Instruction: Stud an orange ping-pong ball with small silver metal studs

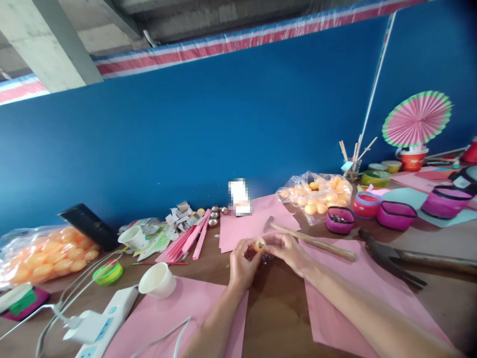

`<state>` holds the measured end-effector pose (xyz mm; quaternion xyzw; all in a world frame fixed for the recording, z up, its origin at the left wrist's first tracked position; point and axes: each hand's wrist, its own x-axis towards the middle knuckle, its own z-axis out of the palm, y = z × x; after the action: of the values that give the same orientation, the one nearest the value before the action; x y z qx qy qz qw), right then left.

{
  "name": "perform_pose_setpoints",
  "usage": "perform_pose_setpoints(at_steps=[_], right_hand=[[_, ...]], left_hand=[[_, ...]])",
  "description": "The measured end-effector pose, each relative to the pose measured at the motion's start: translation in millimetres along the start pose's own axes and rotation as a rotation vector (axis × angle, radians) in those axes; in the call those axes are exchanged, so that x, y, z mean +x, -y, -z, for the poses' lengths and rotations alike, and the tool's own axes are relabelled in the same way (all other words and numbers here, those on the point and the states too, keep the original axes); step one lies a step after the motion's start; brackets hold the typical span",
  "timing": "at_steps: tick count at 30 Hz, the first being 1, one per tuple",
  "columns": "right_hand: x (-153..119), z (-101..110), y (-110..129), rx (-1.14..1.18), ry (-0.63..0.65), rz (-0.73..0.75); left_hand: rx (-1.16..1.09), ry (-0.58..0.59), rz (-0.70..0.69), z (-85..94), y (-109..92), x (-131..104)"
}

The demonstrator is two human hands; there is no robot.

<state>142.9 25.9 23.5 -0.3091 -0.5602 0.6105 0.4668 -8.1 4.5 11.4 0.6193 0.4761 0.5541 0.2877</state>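
Pinching an orange ball [260,244] in left grip [243,261]; can't really tell with right grip [288,252], at its 3 o'clock.

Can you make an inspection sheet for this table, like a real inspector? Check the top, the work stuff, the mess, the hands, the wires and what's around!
Surface: brown table, partly covered by pink paper sheets.
Job's things: orange ball with a shiny patch, up between the hands.
Clutter: small hammer, bigger claw hammer, white cup and two plastic bags of orange balls.
Hands: left hand holds the ball; right hand has its fingertips beside it, grip unclear.
Cables: white power strip with a plug in it; a loose-looking cable crosses the left pink paper.
Surroundings: blue partition behind, pink fan at right.
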Motion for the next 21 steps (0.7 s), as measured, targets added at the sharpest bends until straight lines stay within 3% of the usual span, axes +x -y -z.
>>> perform_pose_setpoints(at_steps=[11, 21], right_hand=[[0.0, -1.2, 1.4, -0.019, 0.009, 0.013], [4.7, -1.4, -2.7, -0.045, -0.003, -0.007]], left_hand=[[0.110, 0.014, -0.054, -0.2, -6.3, -0.7], [-0.083, 0.026, 0.086, -0.5, 3.1, -0.5]])
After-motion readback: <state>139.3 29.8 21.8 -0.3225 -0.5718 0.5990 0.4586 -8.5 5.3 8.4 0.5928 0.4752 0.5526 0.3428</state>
